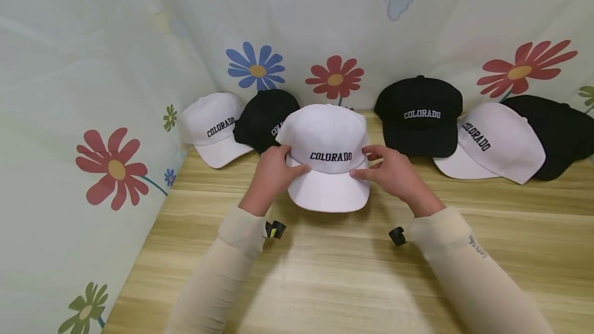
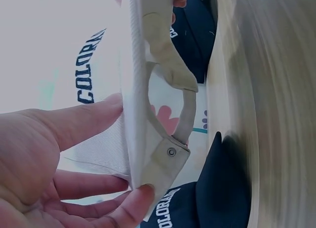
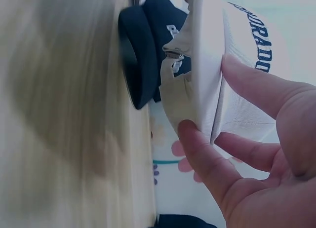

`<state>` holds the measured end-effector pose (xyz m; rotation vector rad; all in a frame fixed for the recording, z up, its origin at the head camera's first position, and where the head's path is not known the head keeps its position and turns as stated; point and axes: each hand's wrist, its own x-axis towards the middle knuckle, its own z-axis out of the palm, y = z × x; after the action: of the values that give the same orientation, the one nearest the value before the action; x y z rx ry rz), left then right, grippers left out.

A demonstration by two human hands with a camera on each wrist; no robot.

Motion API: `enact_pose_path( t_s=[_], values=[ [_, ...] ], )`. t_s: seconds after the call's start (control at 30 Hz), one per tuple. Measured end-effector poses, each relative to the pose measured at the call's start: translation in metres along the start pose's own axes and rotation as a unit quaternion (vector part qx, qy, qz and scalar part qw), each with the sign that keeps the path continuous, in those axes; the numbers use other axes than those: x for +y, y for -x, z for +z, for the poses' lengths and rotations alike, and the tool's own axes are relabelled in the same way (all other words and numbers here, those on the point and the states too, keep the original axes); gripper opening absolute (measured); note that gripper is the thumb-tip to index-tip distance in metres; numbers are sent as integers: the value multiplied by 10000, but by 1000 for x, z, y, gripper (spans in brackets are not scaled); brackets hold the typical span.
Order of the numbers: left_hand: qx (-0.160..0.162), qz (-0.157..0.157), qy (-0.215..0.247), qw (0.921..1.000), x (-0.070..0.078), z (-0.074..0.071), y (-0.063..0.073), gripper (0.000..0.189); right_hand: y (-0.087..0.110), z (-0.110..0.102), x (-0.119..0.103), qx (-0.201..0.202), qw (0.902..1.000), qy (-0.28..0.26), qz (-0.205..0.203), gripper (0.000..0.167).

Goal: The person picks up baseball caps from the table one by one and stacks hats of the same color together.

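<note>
A white baseball cap point(image 1: 328, 133) with dark COLORADO lettering is held above the table, its brim toward me. On its left side my left hand point(image 1: 277, 169) pinches it, thumb on the front near the brim and fingers behind. My right hand point(image 1: 392, 171) grips the opposite side the same way. In the left wrist view the left hand point(image 2: 74, 164) holds the cap's edge, and the back strap point(image 2: 185, 114) with a metal eyelet shows underneath. From the right wrist, the right hand point(image 3: 256, 139) has its thumb on the cap's front and fingers under the rim.
Along the back stand a white cap point(image 1: 215, 128) and a black cap point(image 1: 260, 120) at left. To the right are a black cap point(image 1: 419, 135), a white cap point(image 1: 506, 140) and another black cap point(image 1: 557, 133). A flowered cloth point(image 1: 287, 14) hangs behind the wooden table point(image 1: 334, 272).
</note>
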<state>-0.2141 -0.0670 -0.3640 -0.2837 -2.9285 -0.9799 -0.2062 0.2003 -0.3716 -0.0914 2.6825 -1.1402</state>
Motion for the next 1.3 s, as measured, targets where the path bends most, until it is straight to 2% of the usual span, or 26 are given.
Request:
enact_pose_path(
  t_s=[0.3, 0.47, 0.67, 0.9, 1.17, 1.3],
  values=[
    [-81, -83, -149, 9998, -9, -7, 29, 41, 21, 22, 2, 160, 9992, -328, -135, 75],
    [-66, -285, -180, 9994, -14, -12, 46, 38, 31, 36, 1, 169, 9981, -552, -193, 71],
    [-209, -550, -92, 9982, -23, -16, 62, 37, 43, 49, -1, 211, 9971, -681, -249, 63],
    [-295, -675, -180, 9971, -27, -18, 82, 36, 58, 60, -4, 99, 9962, -811, -287, 61],
    [-347, -830, -233, 9957, -31, -16, 93, 45, 65, 69, -3, 126, 9973, -641, -328, 60],
    [-444, -766, -243, 9958, -39, -9, 94, 41, 65, 76, 1, 167, 9980, -456, -393, 58]
  ],
)
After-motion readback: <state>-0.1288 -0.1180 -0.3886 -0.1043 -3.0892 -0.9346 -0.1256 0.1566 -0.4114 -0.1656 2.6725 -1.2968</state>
